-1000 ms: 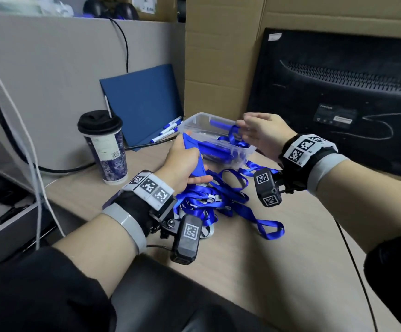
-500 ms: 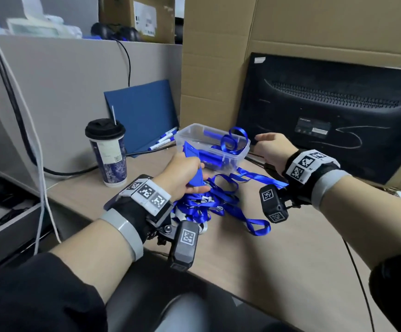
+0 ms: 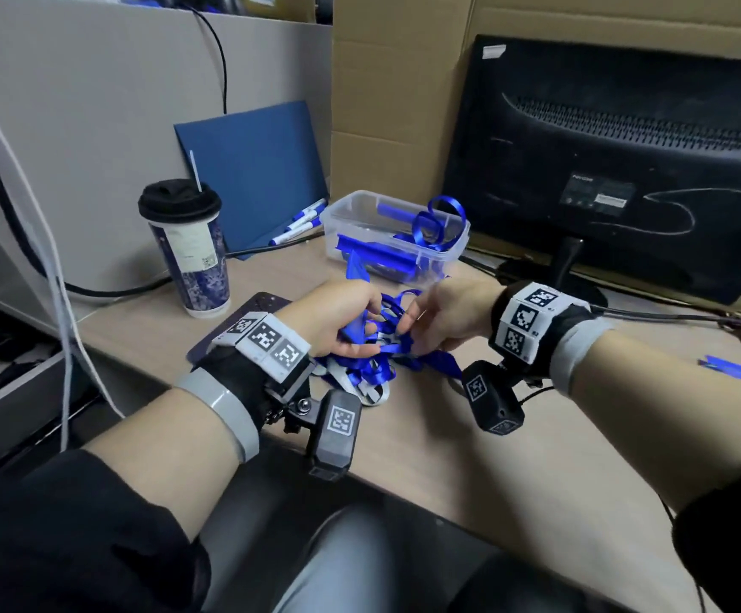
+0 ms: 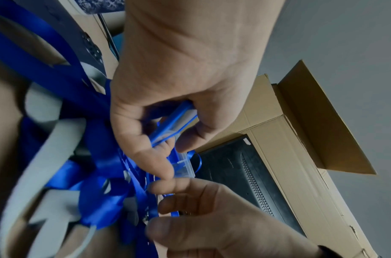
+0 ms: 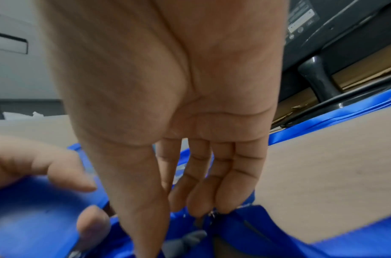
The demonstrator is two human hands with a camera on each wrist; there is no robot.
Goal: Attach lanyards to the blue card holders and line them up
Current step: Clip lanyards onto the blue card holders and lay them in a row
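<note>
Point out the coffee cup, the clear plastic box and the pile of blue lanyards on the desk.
coffee cup [image 3: 191, 258], head view, on its patterned side wall.
clear plastic box [image 3: 359, 212], head view, on its near-left rim.
pile of blue lanyards [image 3: 373, 373], head view, on the tangled ribbons below the hands.

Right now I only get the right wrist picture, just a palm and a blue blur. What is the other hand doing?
Observer: The left hand grips a blue card holder between thumb and fingers, above the lanyard pile.
Operator: Where do the holders come from?
Observer: A clear plastic box behind the hands contains more holders, with a loose lanyard curling up out of it.
Operator: Anything I could knock over?
Observer: A lidded paper cup stands upright to the left of that hand, apart from the pile.
</note>
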